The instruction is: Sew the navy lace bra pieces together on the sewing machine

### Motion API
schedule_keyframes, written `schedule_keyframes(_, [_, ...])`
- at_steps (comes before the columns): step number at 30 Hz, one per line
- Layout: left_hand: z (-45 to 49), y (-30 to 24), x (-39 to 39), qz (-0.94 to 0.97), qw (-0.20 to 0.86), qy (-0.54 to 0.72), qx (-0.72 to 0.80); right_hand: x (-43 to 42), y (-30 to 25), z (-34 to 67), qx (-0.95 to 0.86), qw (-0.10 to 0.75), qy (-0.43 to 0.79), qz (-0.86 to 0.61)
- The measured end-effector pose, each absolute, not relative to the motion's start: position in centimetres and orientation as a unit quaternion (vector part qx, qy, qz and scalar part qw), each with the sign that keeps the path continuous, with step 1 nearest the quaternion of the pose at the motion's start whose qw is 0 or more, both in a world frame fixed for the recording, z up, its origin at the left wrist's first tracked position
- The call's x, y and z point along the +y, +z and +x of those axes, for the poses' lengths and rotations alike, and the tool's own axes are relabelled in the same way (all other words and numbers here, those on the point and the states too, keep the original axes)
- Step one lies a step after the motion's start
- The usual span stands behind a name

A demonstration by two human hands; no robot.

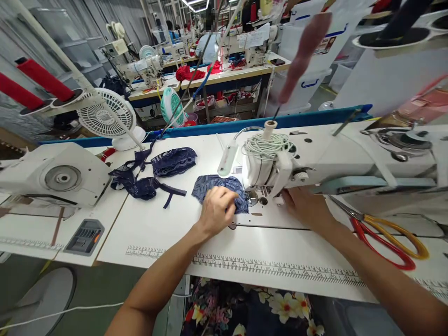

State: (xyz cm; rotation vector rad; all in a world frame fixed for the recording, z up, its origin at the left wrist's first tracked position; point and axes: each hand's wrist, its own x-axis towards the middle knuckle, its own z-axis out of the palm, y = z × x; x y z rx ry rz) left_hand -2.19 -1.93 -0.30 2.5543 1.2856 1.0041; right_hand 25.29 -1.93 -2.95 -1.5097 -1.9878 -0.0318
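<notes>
A navy lace fabric piece point(205, 184) lies flat on the sewing machine bed, its right edge close to the presser foot. My left hand point(219, 210) is on its near side, fingers curled and closed on the cloth. Under the arm of the white sewing machine point(308, 154), my right hand point(308, 207) reaches in just right of the needle area; the machine head hides its fingertips. Left of the lace piece lie a folded navy lace piece point(174, 162) and a bundle of navy garment parts with straps point(142, 186).
Scissors with red and yellow handles point(388, 235) lie right of my right forearm. A printed ruler point(245, 265) runs along the table's front edge. Another machine point(52, 175) and a white fan point(107, 112) stand left. A person point(207, 46) sits farther back.
</notes>
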Motion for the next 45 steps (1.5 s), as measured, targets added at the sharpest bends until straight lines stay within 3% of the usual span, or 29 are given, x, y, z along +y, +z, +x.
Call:
schedule_keyframes(3, [-2.4, -0.3, -1.9, 0.921, 0.042, 0.225, 0.317, -2.9, -2.9, 24.6, -0.800, 0.294, -0.044, -0.521])
schedule_keyframes(6, [-2.2, -0.8, -2.0, 0.937, 0.006, 0.173, 0.303, -3.6, -2.9, 23.9, -0.816, 0.291, -0.072, -0.494])
schedule_keyframes(13, [-1.6, -0.9, -2.6, 0.927, 0.013, 0.194, 0.321, -4.3, -2.5, 23.5, -0.825, 0.300, -0.127, -0.462])
schedule_keyframes(16, [-1.6, 0.1, -2.9, 0.874, 0.140, 0.266, 0.382, -5.2, -1.6, 22.7, -0.840, 0.286, -0.151, -0.436])
schedule_keyframes(22, [-1.3, 1.4, -3.2, 0.646, 0.599, 0.238, 0.408, -5.9, 0.6, 20.3, -0.888, 0.234, -0.223, -0.328])
schedule_keyframes(26, [-1.1, 1.3, -3.0, 0.557, 0.683, 0.245, 0.404, -5.4, 0.6, 19.2, -0.885, 0.216, -0.291, -0.293])
schedule_keyframes(30, [-1.3, 1.4, -2.8, 0.581, 0.632, 0.254, 0.445, -5.1, -0.9, 19.2, -0.869, 0.260, -0.281, -0.313])
schedule_keyframes(33, [-1.4, 1.2, -2.8, 0.671, 0.487, 0.290, 0.478, -5.0, -1.8, 19.6, -0.861, 0.291, -0.221, -0.355])
schedule_keyframes(38, [-0.9, -0.2, -3.0, 0.795, 0.241, 0.292, 0.474, -4.9, -1.7, 19.6, -0.900, 0.245, -0.108, -0.345])
schedule_keyframes(45, [0.0, -1.3, -3.0, 0.784, 0.208, 0.269, 0.520, -5.0, -1.8, 19.5, -0.903, 0.258, -0.048, -0.340])
